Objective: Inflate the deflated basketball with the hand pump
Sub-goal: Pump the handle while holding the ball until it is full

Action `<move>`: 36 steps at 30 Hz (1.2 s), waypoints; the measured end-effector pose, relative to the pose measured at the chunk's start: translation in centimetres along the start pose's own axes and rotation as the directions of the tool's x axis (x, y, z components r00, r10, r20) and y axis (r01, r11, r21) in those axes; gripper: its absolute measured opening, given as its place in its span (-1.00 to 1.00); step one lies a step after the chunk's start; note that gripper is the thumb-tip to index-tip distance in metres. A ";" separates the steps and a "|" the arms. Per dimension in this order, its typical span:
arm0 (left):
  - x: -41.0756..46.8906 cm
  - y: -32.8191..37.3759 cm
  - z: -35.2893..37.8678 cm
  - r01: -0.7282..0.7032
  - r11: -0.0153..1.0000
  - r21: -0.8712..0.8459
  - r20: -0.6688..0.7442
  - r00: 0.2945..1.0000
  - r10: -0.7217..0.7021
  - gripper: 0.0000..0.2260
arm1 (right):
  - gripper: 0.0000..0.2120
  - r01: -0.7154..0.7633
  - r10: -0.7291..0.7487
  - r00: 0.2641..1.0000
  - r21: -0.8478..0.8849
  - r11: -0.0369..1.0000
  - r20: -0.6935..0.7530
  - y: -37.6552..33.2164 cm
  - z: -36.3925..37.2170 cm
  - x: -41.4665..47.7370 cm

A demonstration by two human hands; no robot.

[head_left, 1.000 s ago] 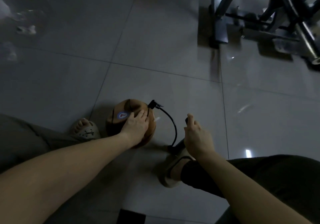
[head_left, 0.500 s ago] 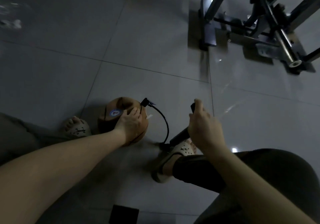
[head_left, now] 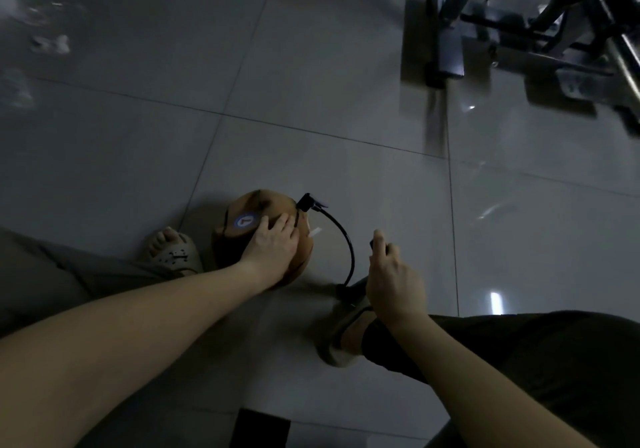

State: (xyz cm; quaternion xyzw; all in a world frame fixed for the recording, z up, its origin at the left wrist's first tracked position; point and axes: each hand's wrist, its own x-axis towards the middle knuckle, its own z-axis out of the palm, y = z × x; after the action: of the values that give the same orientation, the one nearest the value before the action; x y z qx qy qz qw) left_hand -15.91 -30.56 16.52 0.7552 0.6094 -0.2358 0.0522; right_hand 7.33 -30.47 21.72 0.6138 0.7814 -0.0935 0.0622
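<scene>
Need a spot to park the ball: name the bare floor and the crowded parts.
Bare: the floor beyond the basketball up to the metal frame, and right of the hose. Crowded: left foot to right foot, with basketball and pump between.

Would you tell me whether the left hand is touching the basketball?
Touching: the head view shows the left hand resting palm-down on the basketball, fingers spread across its top with no gap visible.

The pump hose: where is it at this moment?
In the head view, the black hose arcs at lower centre from the basketball down to the pump, between the left hand and the right hand.
</scene>
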 end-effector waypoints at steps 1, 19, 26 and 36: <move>-0.1 0.0 0.0 -0.003 1.000 -0.002 0.009 1.000 0.003 -0.36 | -0.49 -0.005 0.004 1.000 0.025 1.000 0.026 -0.1 -0.1 -0.1; -0.6 -0.2 0.4 -0.060 0.998 -0.001 -0.084 0.995 0.060 -0.26 | -0.50 0.078 -0.095 0.985 -0.114 0.990 -0.143 -1.1 -8.4 -3.6; -0.1 -0.3 1.3 -0.019 1.000 0.004 -0.010 1.000 0.019 -0.13 | -0.45 0.066 -0.066 0.998 -0.109 0.992 -0.001 -0.9 -2.4 -1.9; -0.1 -0.8 1.4 -0.077 0.997 -0.023 -0.019 0.997 0.076 -0.20 | -0.52 0.027 -0.026 0.998 -0.012 1.000 0.059 -0.1 -0.5 0.2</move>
State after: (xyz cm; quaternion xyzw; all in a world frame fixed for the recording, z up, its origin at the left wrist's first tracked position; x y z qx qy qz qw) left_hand -17.13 -30.96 15.51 0.7794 0.5833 -0.2192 0.0647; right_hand 7.24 -30.21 22.13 0.6000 0.7879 -0.1072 0.0876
